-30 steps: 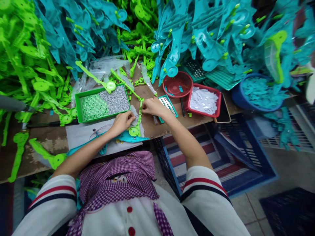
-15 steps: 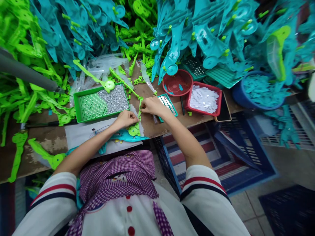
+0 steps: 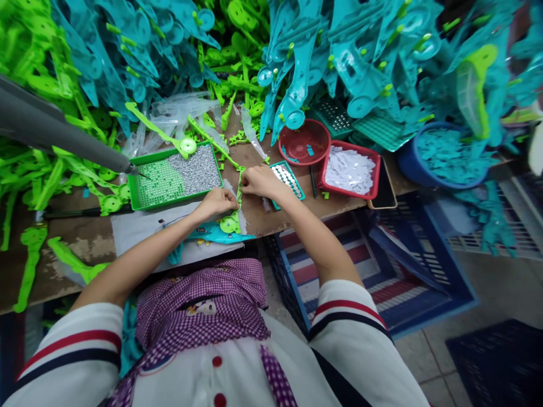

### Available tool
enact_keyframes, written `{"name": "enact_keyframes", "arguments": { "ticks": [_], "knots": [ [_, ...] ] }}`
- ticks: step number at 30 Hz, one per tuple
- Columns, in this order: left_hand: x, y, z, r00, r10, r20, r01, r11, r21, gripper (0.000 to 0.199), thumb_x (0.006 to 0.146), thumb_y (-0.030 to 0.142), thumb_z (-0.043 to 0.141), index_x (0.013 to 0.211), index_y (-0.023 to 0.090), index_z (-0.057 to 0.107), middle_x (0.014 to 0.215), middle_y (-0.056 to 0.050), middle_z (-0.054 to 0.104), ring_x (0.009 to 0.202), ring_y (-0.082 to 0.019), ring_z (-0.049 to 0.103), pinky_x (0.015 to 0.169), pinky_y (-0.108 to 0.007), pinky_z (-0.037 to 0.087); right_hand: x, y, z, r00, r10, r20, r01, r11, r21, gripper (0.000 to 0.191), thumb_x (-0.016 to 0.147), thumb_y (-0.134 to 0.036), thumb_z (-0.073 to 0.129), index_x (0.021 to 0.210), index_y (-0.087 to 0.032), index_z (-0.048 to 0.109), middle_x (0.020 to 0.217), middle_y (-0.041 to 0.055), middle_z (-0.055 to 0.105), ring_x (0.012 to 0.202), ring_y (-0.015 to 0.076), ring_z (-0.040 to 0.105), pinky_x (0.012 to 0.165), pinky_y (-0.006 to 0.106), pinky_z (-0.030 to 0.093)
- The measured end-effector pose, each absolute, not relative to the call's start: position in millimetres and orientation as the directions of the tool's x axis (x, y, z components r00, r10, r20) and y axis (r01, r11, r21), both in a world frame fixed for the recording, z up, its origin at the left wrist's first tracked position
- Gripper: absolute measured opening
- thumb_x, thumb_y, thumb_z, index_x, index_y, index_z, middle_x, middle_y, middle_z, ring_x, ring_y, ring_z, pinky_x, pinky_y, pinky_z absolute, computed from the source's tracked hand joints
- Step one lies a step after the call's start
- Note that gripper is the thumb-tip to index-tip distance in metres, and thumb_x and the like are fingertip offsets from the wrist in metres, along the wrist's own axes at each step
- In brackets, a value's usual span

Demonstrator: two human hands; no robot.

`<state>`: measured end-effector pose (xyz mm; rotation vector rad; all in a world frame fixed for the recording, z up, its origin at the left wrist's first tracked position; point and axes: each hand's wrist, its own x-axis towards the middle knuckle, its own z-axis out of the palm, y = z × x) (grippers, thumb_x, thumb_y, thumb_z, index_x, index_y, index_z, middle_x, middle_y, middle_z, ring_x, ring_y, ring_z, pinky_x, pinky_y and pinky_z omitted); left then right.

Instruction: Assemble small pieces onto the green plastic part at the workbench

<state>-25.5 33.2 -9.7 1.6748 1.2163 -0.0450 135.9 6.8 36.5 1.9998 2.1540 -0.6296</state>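
My left hand is closed, thumb and fingertips pinched beside a lime-green plastic part with a round end. My right hand is also closed in a pinch, at the upper, narrow arm of that part. Anything small between the fingertips of either hand is hidden. The green part lies over a teal plastic piece and a white cloth at the table's front edge. Just left of my hands is a green tray of small metal pieces. A small teal tray of silver discs sits right of my right hand.
A grey rod-like tool with a thin tip reaches over the green tray from the left. Lime and teal parts are heaped behind. A red bowl, a red tray of white strips and a phone stand right; a blue crate is below.
The grey tool has swung right, its tip now over the green tray. My hands stay pinched in nearly the same place; my left elbow has moved slightly outward.
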Motion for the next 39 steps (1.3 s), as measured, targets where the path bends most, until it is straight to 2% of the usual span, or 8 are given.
{"name": "enact_keyframes", "arguments": {
  "ticks": [3, 6, 11, 15, 22, 29, 33, 39],
  "knots": [
    [-26, 30, -7, 0.484, 0.699, -0.526, 0.718, 0.027, 0.696, 0.009, 0.062, 0.021, 0.074, 0.063, 0.015, 0.068, 0.052, 0.003, 0.058, 0.052, -0.011, 0.051, 0.052, -0.023, 0.035, 135, 4, 39, -0.127, 0.920, -0.371, 0.977, 0.051, -0.207, 0.025, 0.088, -0.023, 0.055, 0.101, -0.013, 0.074, 0.105, 0.0170, 0.073, 0.104, 0.0304, 0.065, 0.088, 0.039, 0.039],
    [-31, 22, -4, 0.495, 0.739, -0.457, 0.708, -0.039, 0.705, 0.010, 0.067, 0.024, 0.072, 0.071, 0.015, 0.070, 0.059, 0.002, 0.063, 0.057, -0.012, 0.056, 0.055, -0.024, 0.038, 133, -14, 36, -0.147, 0.944, -0.295, 0.966, 0.072, -0.248, 0.028, 0.092, -0.021, 0.050, 0.106, -0.014, 0.073, 0.112, 0.0158, 0.071, 0.109, 0.0291, 0.063, 0.099, 0.045, 0.036],
    [-42, 4, -6, 0.526, 0.803, -0.281, 0.707, -0.229, 0.669, 0.012, 0.080, 0.028, 0.068, 0.086, 0.018, 0.072, 0.079, -0.003, 0.074, 0.073, -0.017, 0.066, 0.069, -0.027, 0.046, 120, -64, 3, 0.006, 0.999, -0.041, 0.884, -0.025, -0.466, 0.038, 0.097, -0.023, 0.040, 0.124, -0.018, 0.066, 0.119, 0.0126, 0.068, 0.114, 0.0245, 0.061, 0.106, 0.042, 0.038],
    [-44, -3, -6, 0.541, 0.810, -0.226, 0.701, -0.286, 0.653, 0.015, 0.085, 0.026, 0.066, 0.096, 0.019, 0.073, 0.090, -0.006, 0.077, 0.085, -0.020, 0.070, 0.077, -0.028, 0.048, 109, -84, -23, 0.111, 0.993, 0.031, 0.818, -0.074, -0.570, 0.040, 0.097, -0.024, 0.039, 0.128, -0.024, 0.064, 0.126, 0.0106, 0.067, 0.119, 0.0237, 0.059, 0.112, 0.046, 0.034],
    [-45, -8, -1, 0.612, 0.776, -0.154, 0.707, -0.449, 0.546, 0.019, 0.091, 0.026, 0.060, 0.101, 0.022, 0.075, 0.104, -0.007, 0.077, 0.092, -0.022, 0.070, 0.081, -0.030, 0.049, 106, -84, -21, 0.056, 0.998, -0.021, 0.862, -0.059, -0.503, 0.040, 0.097, -0.023, 0.039, 0.131, -0.021, 0.062, 0.132, 0.0122, 0.065, 0.127, 0.0241, 0.055, 0.116, 0.048, 0.029],
    [-44, -14, 11, 0.703, 0.675, -0.225, 0.710, -0.645, 0.282, 0.032, 0.100, 0.028, 0.040, 0.113, 0.020, 0.069, 0.108, -0.012, 0.071, 0.088, -0.025, 0.068, 0.070, -0.033, 0.047, 110, -83, -22, 0.002, 1.000, -0.025, 0.876, -0.014, -0.482, 0.042, 0.097, -0.020, 0.037, 0.133, -0.018, 0.060, 0.134, 0.0127, 0.064, 0.126, 0.0246, 0.055, 0.115, 0.046, 0.027],
    [-44, -14, 17, 0.790, 0.551, -0.268, 0.602, -0.781, 0.169, 0.031, 0.097, 0.015, 0.038, 0.114, 0.015, 0.064, 0.104, -0.014, 0.068, 0.091, -0.026, 0.067, 0.068, -0.032, 0.046, 108, -80, -22, 0.008, 1.000, -0.003, 0.887, -0.009, -0.462, 0.042, 0.098, -0.019, 0.035, 0.131, -0.019, 0.060, 0.134, 0.0115, 0.064, 0.125, 0.0238, 0.056, 0.115, 0.045, 0.029],
    [-55, -18, 12, 0.877, 0.437, -0.198, 0.450, -0.893, 0.021, 0.036, 0.097, 0.006, 0.032, 0.124, 0.010, 0.054, 0.106, -0.014, 0.063, 0.096, -0.022, 0.064, 0.074, -0.030, 0.047, 109, -73, -22, -0.045, 0.999, 0.020, 0.924, 0.049, -0.379, 0.039, 0.098, -0.018, 0.037, 0.129, -0.018, 0.061, 0.130, 0.0123, 0.067, 0.120, 0.0248, 0.059, 0.114, 0.048, 0.030]
  ]
}}
